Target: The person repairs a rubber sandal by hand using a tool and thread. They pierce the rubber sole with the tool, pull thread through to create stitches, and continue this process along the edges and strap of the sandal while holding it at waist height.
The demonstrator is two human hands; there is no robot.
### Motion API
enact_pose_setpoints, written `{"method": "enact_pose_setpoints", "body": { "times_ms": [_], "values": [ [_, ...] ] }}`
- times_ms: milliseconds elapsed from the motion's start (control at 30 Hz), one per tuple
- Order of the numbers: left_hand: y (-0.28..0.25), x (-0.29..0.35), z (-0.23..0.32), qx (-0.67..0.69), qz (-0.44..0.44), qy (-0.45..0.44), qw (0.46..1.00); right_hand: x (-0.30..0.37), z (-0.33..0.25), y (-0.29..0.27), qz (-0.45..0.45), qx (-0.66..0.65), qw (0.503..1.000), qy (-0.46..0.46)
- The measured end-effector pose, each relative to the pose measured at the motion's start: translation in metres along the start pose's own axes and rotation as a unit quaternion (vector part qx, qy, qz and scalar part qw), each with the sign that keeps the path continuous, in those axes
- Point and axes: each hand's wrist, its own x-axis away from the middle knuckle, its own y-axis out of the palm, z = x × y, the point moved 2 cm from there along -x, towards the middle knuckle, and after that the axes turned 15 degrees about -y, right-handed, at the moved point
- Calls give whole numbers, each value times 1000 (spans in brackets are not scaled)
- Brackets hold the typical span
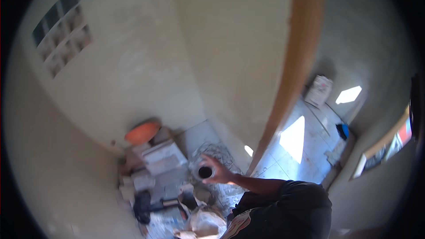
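My right hand reaches out from a dark sleeve, its fingers curled round a small round thing with a pale rim and a dark middle. It may be a cup or a roll; blur hides which. Below the hand, scribble-like dark marks or a crumpled sheet cover part of the floor. A heap of boxes and papers lies to the left of the hand, with a white flat box on it. My left hand does not show.
An orange basin-like thing leans by the wall behind the heap. A pale crumpled bag lies at the near end. To the right, a brown door frame opens onto a tiled floor with a white sack and a blue-and-black item.
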Motion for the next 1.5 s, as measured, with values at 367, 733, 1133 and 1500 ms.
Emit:
{"method": "enact_pose_setpoints", "body": {
  "times_ms": [367,733,1133,1500],
  "values": [
    [-90,-18,246,-88,9,95,992,52,-89,-44,47,166,985,18],
    [85,-3,248,-401,29,40,915,155,-148,-148,182,217,958,53],
    [284,14,230,-429,-110,-9,896,263,-202,-384,248,320,899,165],
    [486,56,238,-507,73,-41,858,295,-209,-561,261,408,866,119]
  ]
}}
